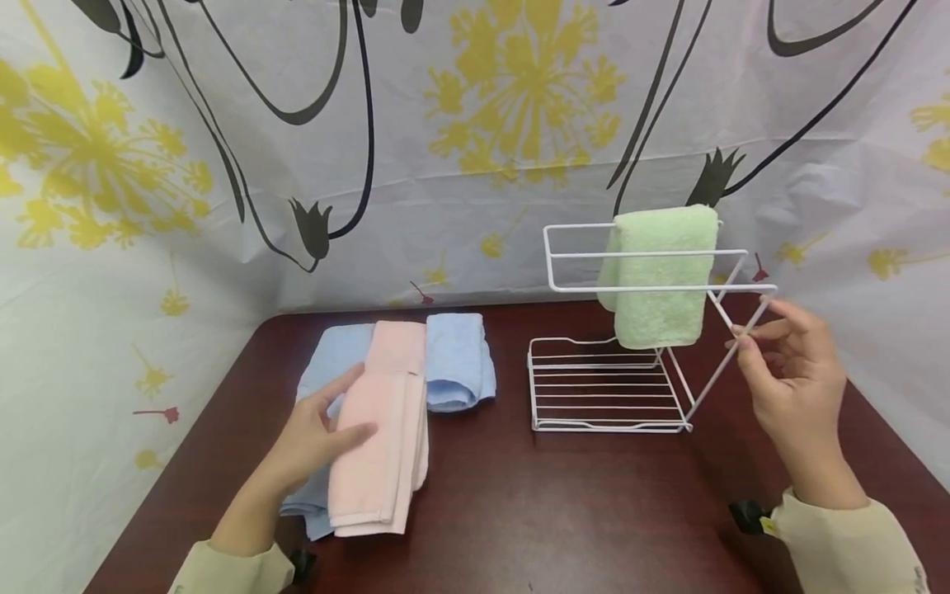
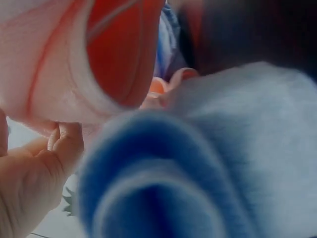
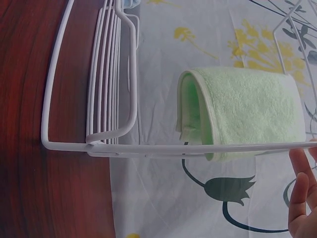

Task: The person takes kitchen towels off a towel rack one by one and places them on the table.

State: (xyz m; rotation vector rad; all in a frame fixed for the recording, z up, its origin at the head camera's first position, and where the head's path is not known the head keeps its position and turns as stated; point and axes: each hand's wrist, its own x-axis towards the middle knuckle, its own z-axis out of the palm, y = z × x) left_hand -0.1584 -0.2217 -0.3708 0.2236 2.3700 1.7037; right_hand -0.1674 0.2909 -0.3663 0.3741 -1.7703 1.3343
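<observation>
My left hand (image 1: 312,433) grips the left side of a folded pink towel (image 1: 378,470), its thumb on the top face. Under and beside the pink towel lies a folded blue towel (image 1: 334,351); the left wrist view shows a blue towel's rolled layers (image 2: 153,173) up close. At the rack's right side, my right hand (image 1: 805,375) holds the slanted side bar of a white wire rack (image 1: 609,428) between thumb and fingers. A folded light green towel (image 1: 664,305) hangs over the rack's rear upper bar, apart from the right hand.
Another folded blue towel (image 1: 454,359) lies just right of the pink one. The dark red-brown table (image 1: 549,503) ends at the back against a white curtain (image 1: 445,231) printed with flowers. The rack's upper bars stick out above its slatted base.
</observation>
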